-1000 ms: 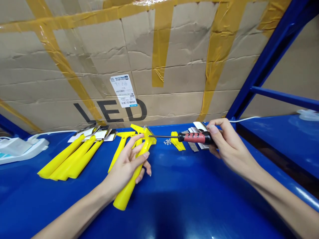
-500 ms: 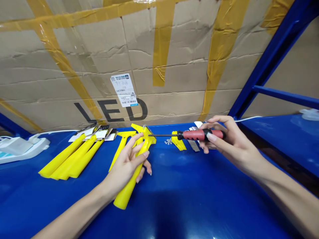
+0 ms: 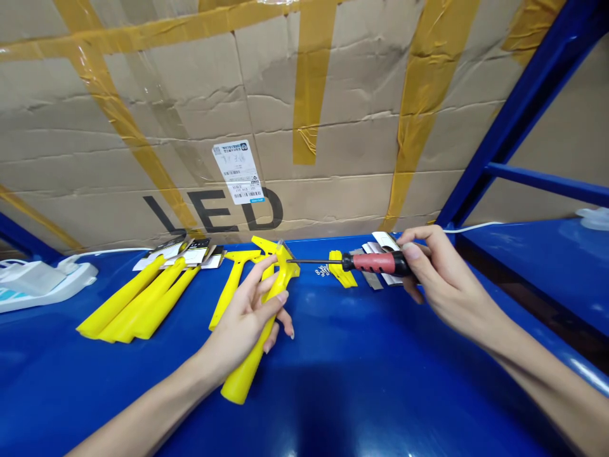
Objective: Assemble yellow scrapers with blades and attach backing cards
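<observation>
My left hand (image 3: 254, 304) is wrapped around a yellow scraper (image 3: 248, 365), tilted with its head up and its handle towards me. In my right hand (image 3: 438, 266) is a screwdriver (image 3: 375, 261) with a red and black handle, held level by the handle's end. Its thin shaft points left, and the tip meets the scraper's head; whether it sits in a screw is too small to tell. Just behind my left hand lies another yellow T-shaped handle (image 3: 231, 289). Several small screws (image 3: 322, 270) lie beside a yellow plastic piece (image 3: 342, 270), below the shaft.
Several yellow handles (image 3: 137, 301) with printed cards (image 3: 190, 254) lie at the left. Farther left is a white power strip (image 3: 71, 282). Flat packets (image 3: 375, 270) lie behind the screwdriver. A large taped cardboard box (image 3: 352, 158) and a blue frame post (image 3: 504, 120) stand behind the blue table (image 3: 371, 381).
My right hand has shifted its grip back to the end of the screwdriver's handle, fingers now closer together. My left hand still holds the scraper in nearly the same place.
</observation>
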Action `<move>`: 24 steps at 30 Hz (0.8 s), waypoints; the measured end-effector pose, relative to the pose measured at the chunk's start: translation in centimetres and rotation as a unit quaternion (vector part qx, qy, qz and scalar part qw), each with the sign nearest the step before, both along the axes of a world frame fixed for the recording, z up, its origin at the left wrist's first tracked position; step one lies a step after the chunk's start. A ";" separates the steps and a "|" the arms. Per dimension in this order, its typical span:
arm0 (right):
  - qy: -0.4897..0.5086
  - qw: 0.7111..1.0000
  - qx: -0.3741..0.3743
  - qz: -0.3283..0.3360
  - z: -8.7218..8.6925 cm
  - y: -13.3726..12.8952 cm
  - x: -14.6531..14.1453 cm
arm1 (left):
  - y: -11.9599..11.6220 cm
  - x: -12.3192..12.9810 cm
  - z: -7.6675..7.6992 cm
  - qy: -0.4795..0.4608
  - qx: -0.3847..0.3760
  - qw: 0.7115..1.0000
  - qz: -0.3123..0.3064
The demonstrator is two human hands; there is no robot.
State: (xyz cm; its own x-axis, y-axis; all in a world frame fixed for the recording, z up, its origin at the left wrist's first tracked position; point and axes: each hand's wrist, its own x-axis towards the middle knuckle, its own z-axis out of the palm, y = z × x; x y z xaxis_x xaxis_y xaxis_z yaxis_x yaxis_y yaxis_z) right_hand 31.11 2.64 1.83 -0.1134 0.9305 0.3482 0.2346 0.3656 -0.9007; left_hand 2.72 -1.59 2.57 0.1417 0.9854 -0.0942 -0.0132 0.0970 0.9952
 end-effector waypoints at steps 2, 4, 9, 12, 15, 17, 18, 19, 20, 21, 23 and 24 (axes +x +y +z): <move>0.020 0.998 -0.012 0.057 0.0 -0.1 0.0 | 0.1 -0.2 -0.1 0.010 0.004 1.000 -0.001; 0.048 0.994 -0.005 0.101 0.1 -0.2 -0.1 | 0.2 -0.3 -0.1 0.019 0.008 1.000 -0.004; 0.010 1.000 0.016 0.001 0.1 -0.3 -0.3 | 0.2 -0.1 -0.3 0.008 0.003 1.000 -0.006; 0.026 0.998 -0.003 0.058 0.2 -0.2 -0.2 | 0.2 -0.1 -0.4 0.014 0.001 1.000 -0.005; 0.054 0.995 0.015 0.088 0.3 -0.1 -0.2 | 0.2 -0.2 -0.5 0.021 -0.003 1.000 -0.007; 0.022 0.999 0.028 0.030 0.2 -0.1 -0.2 | 0.2 -0.1 -0.6 0.015 -0.005 1.000 -0.007; 0.000 1.000 0.027 0.001 0.1 -0.1 -0.1 | 0.2 -0.1 -0.6 0.011 -0.004 1.000 -0.007; -0.016 1.000 0.022 -0.010 0.1 -0.2 0.0 | 0.2 -0.1 -0.7 0.009 -0.002 1.000 -0.006; -0.021 1.000 0.014 0.000 0.1 -0.2 0.0 | 0.2 -0.1 -0.7 0.010 0.000 1.000 -0.006; -0.013 1.000 0.003 0.028 0.1 -0.2 0.1 | 0.2 -0.1 -0.7 0.013 0.002 1.000 -0.007; 0.026 0.995 -0.012 0.096 0.3 -0.4 0.1 | 0.2 -0.2 -0.6 0.021 0.005 1.000 -0.009; 0.044 0.992 -0.014 0.114 0.4 -0.4 0.0 | 0.2 -0.3 -0.6 0.025 0.006 1.000 -0.010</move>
State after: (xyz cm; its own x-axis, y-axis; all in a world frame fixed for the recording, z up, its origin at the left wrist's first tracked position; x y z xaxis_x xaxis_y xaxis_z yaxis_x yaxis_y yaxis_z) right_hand 31.07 2.22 2.20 -0.2927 0.8932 0.3413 0.0674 0.3753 -0.9244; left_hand 2.40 -1.39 1.94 0.1577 0.9834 -0.0903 0.0381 0.0854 0.9956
